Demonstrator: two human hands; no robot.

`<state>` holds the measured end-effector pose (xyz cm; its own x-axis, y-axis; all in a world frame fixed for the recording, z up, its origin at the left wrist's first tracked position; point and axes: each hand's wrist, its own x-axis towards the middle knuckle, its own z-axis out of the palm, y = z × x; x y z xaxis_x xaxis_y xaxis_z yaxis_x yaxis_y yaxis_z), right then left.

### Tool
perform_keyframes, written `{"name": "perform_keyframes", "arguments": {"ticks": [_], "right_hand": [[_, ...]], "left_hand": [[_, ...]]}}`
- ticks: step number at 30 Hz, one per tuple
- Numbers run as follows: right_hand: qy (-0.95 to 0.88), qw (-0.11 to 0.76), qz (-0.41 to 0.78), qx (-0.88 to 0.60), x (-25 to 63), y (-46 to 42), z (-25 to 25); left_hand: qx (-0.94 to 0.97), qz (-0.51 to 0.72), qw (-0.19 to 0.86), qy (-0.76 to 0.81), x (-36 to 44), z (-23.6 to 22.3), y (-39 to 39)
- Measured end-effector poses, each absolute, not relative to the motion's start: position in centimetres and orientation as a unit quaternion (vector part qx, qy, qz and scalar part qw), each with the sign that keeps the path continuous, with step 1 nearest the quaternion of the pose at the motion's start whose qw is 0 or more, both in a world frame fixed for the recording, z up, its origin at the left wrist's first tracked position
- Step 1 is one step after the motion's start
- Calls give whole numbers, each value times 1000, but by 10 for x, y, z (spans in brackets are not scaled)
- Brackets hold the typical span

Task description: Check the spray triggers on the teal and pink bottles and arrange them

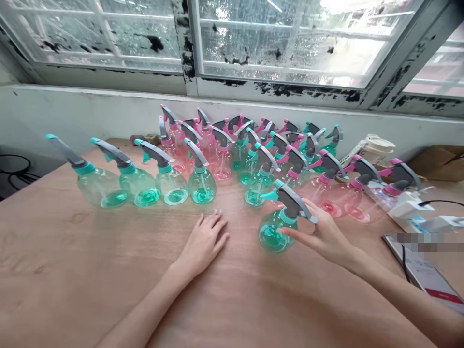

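My right hand (322, 232) is closed around the body of a green spray bottle (272, 237), just under its grey and teal trigger head. The bottle tilts slightly, and I cannot tell whether its base touches the table. My left hand (207, 237) lies flat on the wood with its fingers stretched out, holding nothing. Closest to those fingertips stands another green spray bottle (201, 186). More green bottles (147, 191) form a row to its left. Behind my right hand are pink spray bottles (331, 193) with pink and grey heads.
Several pink and green bottles (221, 164) crowd the back of the wooden table (90, 270). At right are a white-lidded cup (375, 147), a white charger (411, 205) with a cable, a phone (424, 270) and a brown paper bag (438, 162). A window (282, 43) rises behind.
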<state>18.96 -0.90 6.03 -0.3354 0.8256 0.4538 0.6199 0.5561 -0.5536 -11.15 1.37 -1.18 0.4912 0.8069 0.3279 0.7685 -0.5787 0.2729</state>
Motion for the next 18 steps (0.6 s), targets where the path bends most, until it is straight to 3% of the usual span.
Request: {"name": "perform_keyframes", "arguments": {"ticks": [6,18], "right_hand": [[-791,381,171,-446,141,19,58],[-718,477,170,-477,71,82,40]], "left_hand": [[753,370,66,541,-148,-3,17],[717,405,105,558,-146,-2,15]]}}
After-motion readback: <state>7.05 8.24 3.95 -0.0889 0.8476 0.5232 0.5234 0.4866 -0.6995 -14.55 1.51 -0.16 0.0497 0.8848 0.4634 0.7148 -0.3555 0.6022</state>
